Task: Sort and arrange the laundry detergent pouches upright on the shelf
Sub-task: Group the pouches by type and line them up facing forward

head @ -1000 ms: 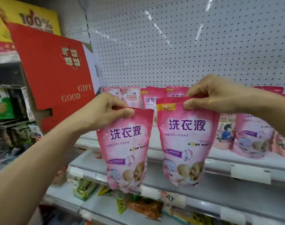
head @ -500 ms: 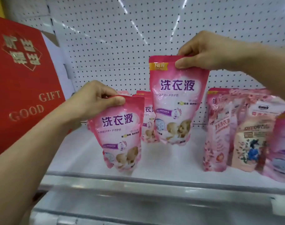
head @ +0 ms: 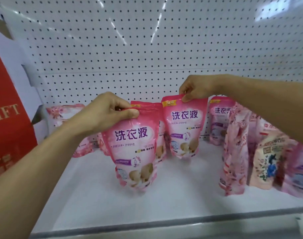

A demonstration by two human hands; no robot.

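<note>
My left hand (head: 104, 112) pinches the top edge of a pink detergent pouch (head: 135, 152) that stands upright with its base on the white shelf (head: 173, 200), near the middle. My right hand (head: 197, 88) grips the top of a second pink pouch (head: 183, 128) marked NEW, upright further back with its base at the shelf. Another pink pouch (head: 155, 114) stands behind the left one, mostly hidden. One more pink pouch (head: 218, 121) stands at the back right, under my right forearm.
Floral pink pouches (head: 235, 152) and a beige flowered pouch (head: 268, 161) crowd the shelf's right side. A floral pouch (head: 68, 114) leans at the back left. A red gift box (head: 7, 121) borders the left. White pegboard (head: 147, 49) forms the back wall.
Both hands have lowered their pouches onto the shelf. The left pouch now stands near the middle, the right pouch came down and further back. The view moved closer to the shelf.
</note>
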